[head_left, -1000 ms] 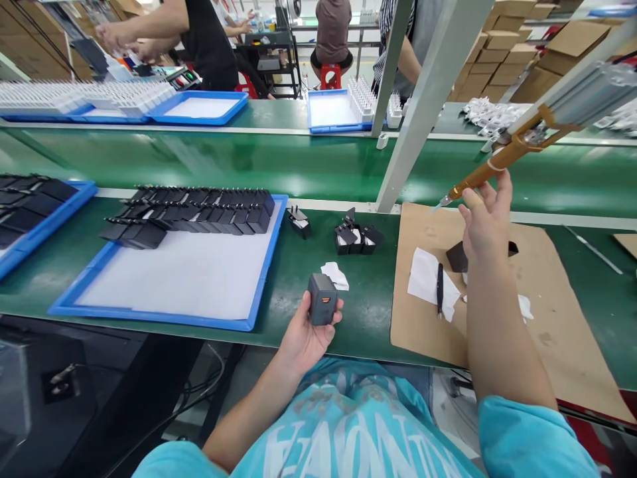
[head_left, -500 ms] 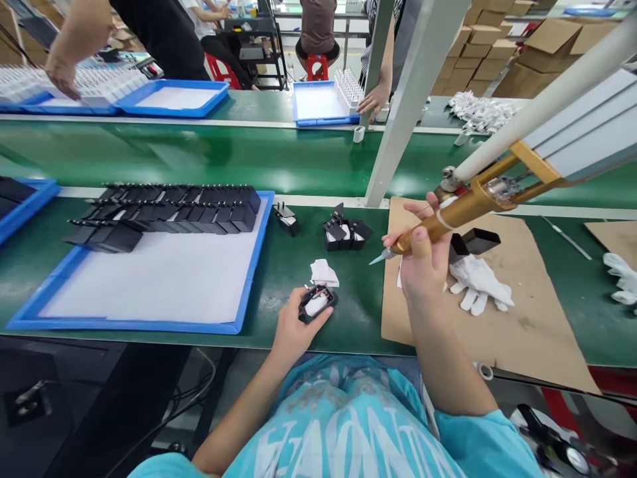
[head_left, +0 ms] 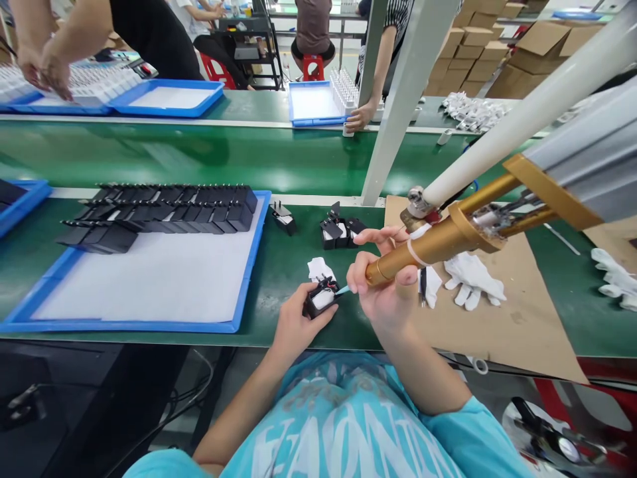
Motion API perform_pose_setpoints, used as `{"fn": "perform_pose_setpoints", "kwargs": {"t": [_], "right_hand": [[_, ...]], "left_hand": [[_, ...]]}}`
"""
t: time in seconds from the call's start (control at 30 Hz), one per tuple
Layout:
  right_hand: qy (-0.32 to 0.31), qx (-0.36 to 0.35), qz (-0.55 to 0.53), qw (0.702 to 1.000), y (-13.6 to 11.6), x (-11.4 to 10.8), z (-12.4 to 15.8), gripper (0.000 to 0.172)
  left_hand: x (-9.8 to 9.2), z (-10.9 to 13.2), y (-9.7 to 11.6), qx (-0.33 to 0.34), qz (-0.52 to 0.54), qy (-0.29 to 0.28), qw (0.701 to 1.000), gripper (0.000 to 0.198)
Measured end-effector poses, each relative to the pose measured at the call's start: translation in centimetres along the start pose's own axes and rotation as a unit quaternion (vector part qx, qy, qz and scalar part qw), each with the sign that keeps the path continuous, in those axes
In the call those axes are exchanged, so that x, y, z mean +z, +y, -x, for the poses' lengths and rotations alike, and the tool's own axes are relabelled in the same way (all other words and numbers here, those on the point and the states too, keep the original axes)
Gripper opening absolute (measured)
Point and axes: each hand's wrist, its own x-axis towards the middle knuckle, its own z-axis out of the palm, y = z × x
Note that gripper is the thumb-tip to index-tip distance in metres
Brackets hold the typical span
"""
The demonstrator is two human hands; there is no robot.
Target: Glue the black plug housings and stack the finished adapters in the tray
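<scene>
My left hand [head_left: 297,325] is closed around a small black plug adapter housing [head_left: 322,299], its top open with white material and red wires inside. In my right hand [head_left: 385,285] is a gold-coloured glue dispenser [head_left: 423,255], gripped along its barrel. Its pale blue nozzle tip reaches the right rim of the housing; whether glue comes out cannot be seen. Just behind the housing lies a crumpled white tissue [head_left: 320,268]. Farther back stand a single black adapter [head_left: 283,218] and a small group of open black adapters [head_left: 338,230], partly behind my right fingers.
At left, a blue tray [head_left: 233,326] holds rows of black adapters [head_left: 199,209]. White gloves [head_left: 475,279] lie on cardboard [head_left: 527,318] at right. A white post [head_left: 393,133] rises behind the bench. Across the green divider, co-workers' hands [head_left: 362,116] work near other trays.
My right hand has brought the dispenser left and down, so its nozzle now meets the housing. My left hand has tilted the housing slightly. A co-worker's hand has taken hold of a white piece.
</scene>
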Motion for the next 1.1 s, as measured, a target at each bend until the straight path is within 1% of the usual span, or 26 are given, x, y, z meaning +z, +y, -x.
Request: {"fn": "perform_pose_setpoints", "kwargs": {"t": [0.13, 0.27, 0.47, 0.6, 0.73, 0.83, 0.97, 1.1], "right_hand": [[0.014, -0.022, -0.019, 0.999, 0.1, -0.2, -0.2, 0.04], [0.013, -0.038, -0.047, 0.998, 0.2, -0.2, -0.2, 0.035], [0.008, -0.034, -0.058, 0.998, 0.2, 0.2, 0.0, 0.044], [0.01, -0.033, -0.066, 0.997, 0.2, 0.6, 0.0, 0.045], [0.011, -0.025, -0.062, 0.998, 0.4, 1.3, 0.2, 0.048], [0.009, -0.023, -0.074, 0.997, 0.6, 1.9, 0.4, 0.05], [-0.012, -0.023, -0.098, 0.995, 0.7, 2.3, 0.4, 0.042], [-0.028, -0.033, -0.1, 0.994, 0.7, 2.3, 0.4, 0.038]], "left_hand": [[-0.1, 0.0, 0.3, 0.024, -0.013, 0.014, 1.0, 0.034], [-0.1, -0.1, 0.4, 0.034, -0.019, 0.015, 0.999, 0.032], [-0.1, 0.0, 0.2, 0.019, -0.017, 0.019, 0.999, 0.035], [0.1, -0.2, 0.1, 0.018, -0.024, 0.021, 0.999, 0.033], [0.4, -0.4, 0.5, 0.024, -0.022, 0.015, 0.999, 0.032], [0.5, -0.6, 1.1, 0.047, -0.002, 0.017, 0.999, 0.029], [0.8, -0.7, 1.5, 0.084, 0.028, 0.037, 0.995, 0.027], [0.9, -0.5, 1.3, 0.091, 0.038, 0.053, 0.994, 0.03]]}}
